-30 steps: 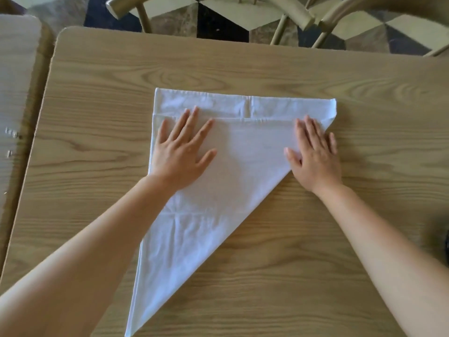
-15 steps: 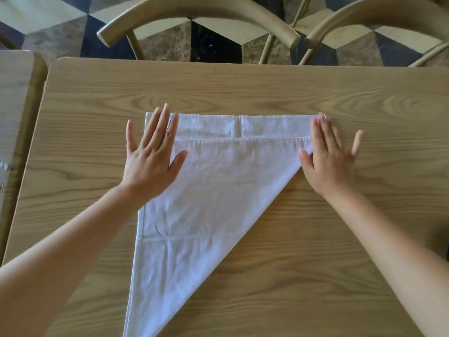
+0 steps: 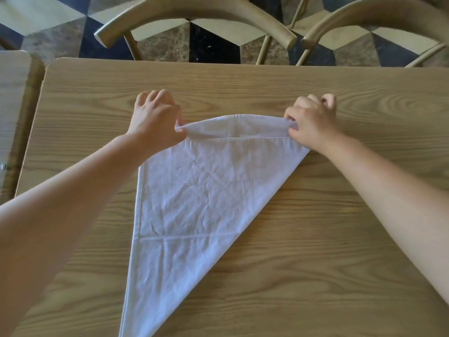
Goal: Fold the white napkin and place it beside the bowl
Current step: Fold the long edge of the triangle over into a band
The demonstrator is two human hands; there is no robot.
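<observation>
The white napkin (image 3: 194, 203) lies on the wooden table (image 3: 315, 276), folded into a long triangle with its point toward me. My left hand (image 3: 155, 120) pinches the far left corner of the napkin. My right hand (image 3: 311, 122) pinches the far right corner. Between the two hands the far edge is lifted off the table and bows upward in an arc. No bowl is in view.
Two curved wooden chair backs (image 3: 194, 15) stand just beyond the table's far edge, over a patterned tile floor. A second wooden surface (image 3: 12, 105) sits close on the left across a narrow gap.
Both hands were lying flat on the napkin's far corners; now they have closed on those corners and raised the far edge off the table.
</observation>
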